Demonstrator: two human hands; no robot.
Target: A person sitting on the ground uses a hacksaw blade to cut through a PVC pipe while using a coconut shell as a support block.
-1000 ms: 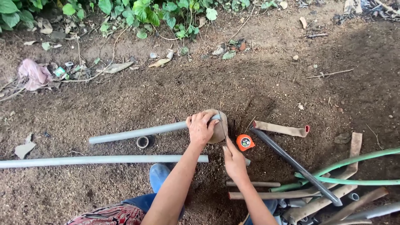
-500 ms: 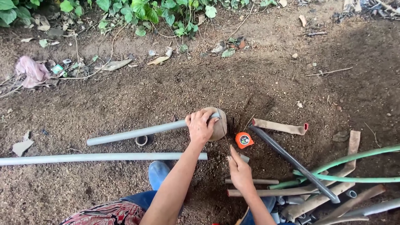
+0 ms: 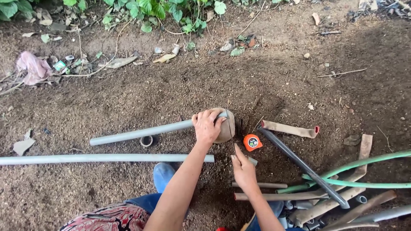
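Pipe end pinned on the stone

My left hand (image 3: 207, 126) grasps the grey pipe (image 3: 141, 132) on the stone (image 3: 227, 128); my right hand (image 3: 243, 169), released, nears the tape measure (image 3: 252, 142). Pipe uncut.

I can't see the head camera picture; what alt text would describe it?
Seen from above, a person's left hand presses a grey pipe onto a rounded tan block on bare soil, while the right hand hovers beside an orange tape measure. A longer grey pipe lies nearer, with green hoses and pipe offcuts at right.
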